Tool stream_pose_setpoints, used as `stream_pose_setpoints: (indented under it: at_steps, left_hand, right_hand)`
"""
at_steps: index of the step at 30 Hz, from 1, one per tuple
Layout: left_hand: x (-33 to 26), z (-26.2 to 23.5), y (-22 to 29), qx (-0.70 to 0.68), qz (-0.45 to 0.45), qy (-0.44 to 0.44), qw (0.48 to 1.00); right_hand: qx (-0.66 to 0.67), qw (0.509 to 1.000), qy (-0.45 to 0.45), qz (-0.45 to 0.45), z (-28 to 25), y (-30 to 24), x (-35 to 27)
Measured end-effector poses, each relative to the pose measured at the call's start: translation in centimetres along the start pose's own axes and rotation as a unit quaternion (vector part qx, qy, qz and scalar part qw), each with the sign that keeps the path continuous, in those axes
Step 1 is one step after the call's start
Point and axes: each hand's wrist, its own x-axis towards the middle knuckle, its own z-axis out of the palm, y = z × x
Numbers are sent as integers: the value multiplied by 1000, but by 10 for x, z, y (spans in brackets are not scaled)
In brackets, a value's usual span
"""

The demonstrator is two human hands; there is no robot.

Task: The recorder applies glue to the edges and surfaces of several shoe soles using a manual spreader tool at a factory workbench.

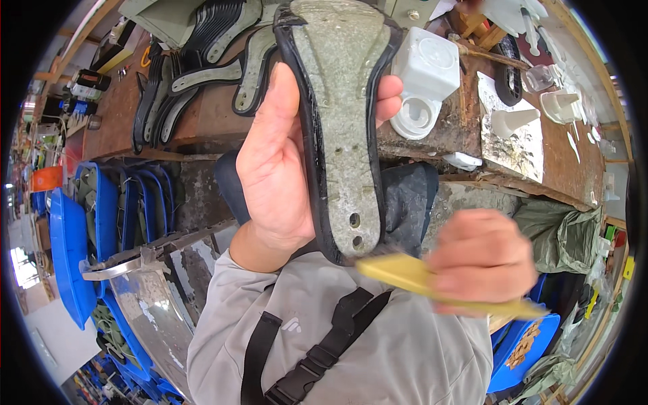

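Upright in front of my chest is a long grey-green piece (344, 115) with a black rim, broad at the top and narrow at the bottom, with small holes along its middle and lower end. My left hand (275, 162) grips it from behind, thumb on the left edge and fingertips showing past the right edge. My right hand (480, 260), smeared by motion, is closed around a flat yellow brush (398, 271). Dark blurred bristles at the brush's left end are at the rim of the piece's narrow end, seemingly touching it.
More black-rimmed pieces (206, 77) lie stacked on the brown workbench (432, 145) ahead. A white plastic container (426, 64) stands right of my left hand, and white nozzles (516, 121) lie on stained paper. Blue trays (71, 256) stand at left; another blue tray (540, 351) is at lower right.
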Motion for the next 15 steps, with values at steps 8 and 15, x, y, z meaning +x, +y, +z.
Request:
stream_pose_setpoints:
  at_steps: [8,15]
  left_hand:
    - [1,3,1,45,-11,-3,999]
    - [-11,20,-3,80,-62,51,994]
  right_hand:
    - [-93,995,19,-6,-10,-4,-5]
    - [24,973,168,158,-6,-11,-11]
